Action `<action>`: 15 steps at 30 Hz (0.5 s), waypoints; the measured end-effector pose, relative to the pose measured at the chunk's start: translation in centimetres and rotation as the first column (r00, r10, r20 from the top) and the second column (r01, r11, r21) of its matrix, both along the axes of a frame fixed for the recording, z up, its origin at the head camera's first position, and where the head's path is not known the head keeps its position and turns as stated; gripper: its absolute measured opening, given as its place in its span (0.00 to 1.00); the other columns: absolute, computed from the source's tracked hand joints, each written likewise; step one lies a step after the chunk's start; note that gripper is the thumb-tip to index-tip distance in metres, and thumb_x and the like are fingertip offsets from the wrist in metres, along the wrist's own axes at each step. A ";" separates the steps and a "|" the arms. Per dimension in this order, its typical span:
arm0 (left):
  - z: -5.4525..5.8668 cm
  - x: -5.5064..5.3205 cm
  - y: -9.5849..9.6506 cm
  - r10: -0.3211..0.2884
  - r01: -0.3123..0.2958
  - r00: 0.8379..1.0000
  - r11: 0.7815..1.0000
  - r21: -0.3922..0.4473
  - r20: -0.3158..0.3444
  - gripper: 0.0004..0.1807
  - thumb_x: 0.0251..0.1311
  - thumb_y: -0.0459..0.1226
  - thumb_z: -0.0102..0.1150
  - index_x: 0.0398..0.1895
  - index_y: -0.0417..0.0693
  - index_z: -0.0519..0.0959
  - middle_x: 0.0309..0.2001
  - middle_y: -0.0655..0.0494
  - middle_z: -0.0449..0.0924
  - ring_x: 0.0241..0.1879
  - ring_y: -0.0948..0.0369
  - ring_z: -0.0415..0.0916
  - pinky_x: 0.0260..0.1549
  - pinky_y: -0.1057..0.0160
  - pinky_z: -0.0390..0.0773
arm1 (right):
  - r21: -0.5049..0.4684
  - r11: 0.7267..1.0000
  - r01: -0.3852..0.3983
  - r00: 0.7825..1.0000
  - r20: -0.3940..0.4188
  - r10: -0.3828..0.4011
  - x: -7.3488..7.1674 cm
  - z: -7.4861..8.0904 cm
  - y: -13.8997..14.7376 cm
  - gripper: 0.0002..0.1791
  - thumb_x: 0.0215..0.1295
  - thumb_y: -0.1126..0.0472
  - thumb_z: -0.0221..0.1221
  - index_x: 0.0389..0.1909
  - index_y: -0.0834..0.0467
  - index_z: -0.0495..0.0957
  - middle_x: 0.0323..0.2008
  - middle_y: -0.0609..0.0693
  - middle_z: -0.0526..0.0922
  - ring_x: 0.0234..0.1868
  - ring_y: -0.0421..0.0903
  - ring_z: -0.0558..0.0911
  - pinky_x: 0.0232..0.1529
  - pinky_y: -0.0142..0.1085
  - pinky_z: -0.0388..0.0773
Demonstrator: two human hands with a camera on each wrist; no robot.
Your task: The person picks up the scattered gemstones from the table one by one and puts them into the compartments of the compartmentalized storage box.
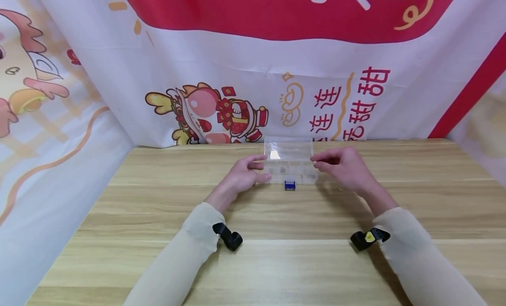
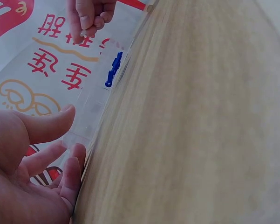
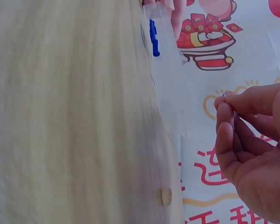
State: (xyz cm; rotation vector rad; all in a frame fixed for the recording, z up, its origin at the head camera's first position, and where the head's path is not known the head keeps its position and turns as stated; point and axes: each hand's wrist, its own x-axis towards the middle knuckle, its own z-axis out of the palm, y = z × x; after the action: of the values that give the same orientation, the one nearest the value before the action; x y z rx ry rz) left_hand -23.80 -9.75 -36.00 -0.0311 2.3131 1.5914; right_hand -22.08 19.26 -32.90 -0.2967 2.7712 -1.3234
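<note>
A clear plastic compartment box (image 1: pixel 294 179) stands on the table with its transparent lid (image 1: pixel 290 149) raised at the back. A blue latch (image 1: pixel 290 185) shows at its front edge. My left hand (image 1: pixel 246 172) holds the box's left end, thumb at the front and fingers toward the back. Near the box's right end, slightly above it, my right hand (image 1: pixel 343 165) pinches a tiny pale piece (image 2: pixel 82 33) between thumb and index finger. Its exact kind is too small to tell. Some compartments seem to hold small, indistinct items.
A small tan, cork-like piece (image 3: pixel 166 196) lies on the wooden table (image 1: pixel 276 262), right of the box and partly below my right hand. A printed white and red cloth (image 1: pixel 237 55) hangs directly behind the box. Cloth also borders the table at left and right.
</note>
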 end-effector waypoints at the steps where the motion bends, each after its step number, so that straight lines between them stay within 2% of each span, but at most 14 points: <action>1: 0.0 0.0 0.0 0.000 0.000 1.000 1.000 0.000 -0.001 0.34 0.66 0.37 0.72 0.75 0.64 0.74 0.67 0.53 0.76 0.62 0.52 0.73 0.58 0.57 0.77 | -0.006 1.000 0.000 1.000 0.001 0.000 0.0 0.0 -0.2 0.14 0.75 0.61 0.64 0.56 0.58 0.88 0.54 0.57 0.89 0.46 0.50 0.82 0.40 0.31 0.80; 7: 0.1 0.1 0.0 -0.002 0.002 1.000 1.000 0.001 0.000 0.34 0.66 0.37 0.72 0.75 0.64 0.73 0.67 0.53 0.76 0.63 0.52 0.73 0.59 0.57 0.77 | -0.027 1.000 0.000 1.000 0.010 0.001 0.3 -0.1 -1.1 0.14 0.74 0.61 0.65 0.57 0.60 0.87 0.52 0.58 0.89 0.45 0.50 0.81 0.39 0.31 0.79; 15: 0.1 0.1 0.0 -0.002 0.002 1.000 1.000 0.006 0.001 0.35 0.66 0.37 0.72 0.75 0.63 0.73 0.67 0.52 0.76 0.63 0.52 0.73 0.59 0.57 0.78 | -0.042 0.999 -0.011 0.999 0.050 0.013 0.3 -0.4 -2.0 0.14 0.75 0.63 0.64 0.57 0.59 0.87 0.53 0.57 0.89 0.48 0.50 0.82 0.44 0.32 0.81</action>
State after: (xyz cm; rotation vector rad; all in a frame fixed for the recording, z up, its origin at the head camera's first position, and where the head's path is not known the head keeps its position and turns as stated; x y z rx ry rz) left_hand -23.72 -9.77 -35.86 -0.0284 2.3066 1.5975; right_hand -21.77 17.29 -33.29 -0.2772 2.6989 -1.3684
